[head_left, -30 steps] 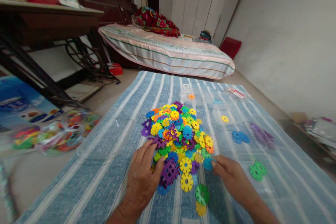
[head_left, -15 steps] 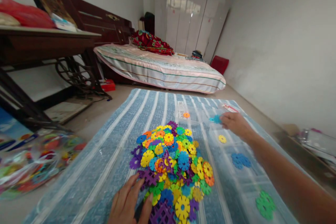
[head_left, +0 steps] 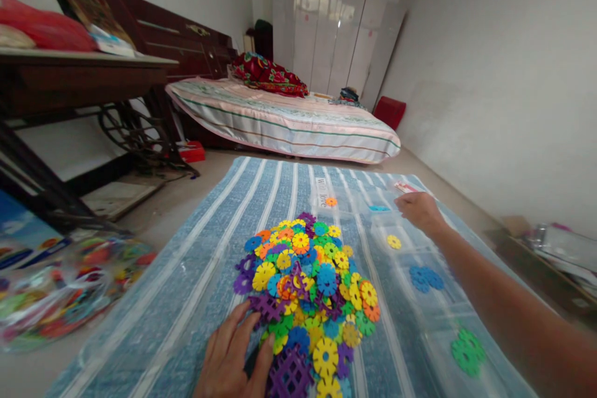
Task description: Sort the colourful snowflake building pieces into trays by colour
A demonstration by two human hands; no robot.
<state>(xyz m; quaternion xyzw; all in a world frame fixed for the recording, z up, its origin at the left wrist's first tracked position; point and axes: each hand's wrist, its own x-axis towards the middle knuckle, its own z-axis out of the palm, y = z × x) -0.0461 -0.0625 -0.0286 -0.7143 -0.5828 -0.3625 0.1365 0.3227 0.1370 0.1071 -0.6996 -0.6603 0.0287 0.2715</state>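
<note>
Left hand rests open-fingered against the near edge of the snowflake-disc pile on the striped mat; right hand, loosely closed and empty, hovers beside a light-blue disc in the clear tray. A careless sleeve could scatter sorted discs.

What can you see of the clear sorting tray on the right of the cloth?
The clear sorting tray looks like thin transparent plastic, lying flat on the striped blue cloth, divided into compartments. Separate cells hold a light-blue piece, a yellow piece, blue pieces and green pieces. The right hand hovers over its far end; contact is unclear.
</note>
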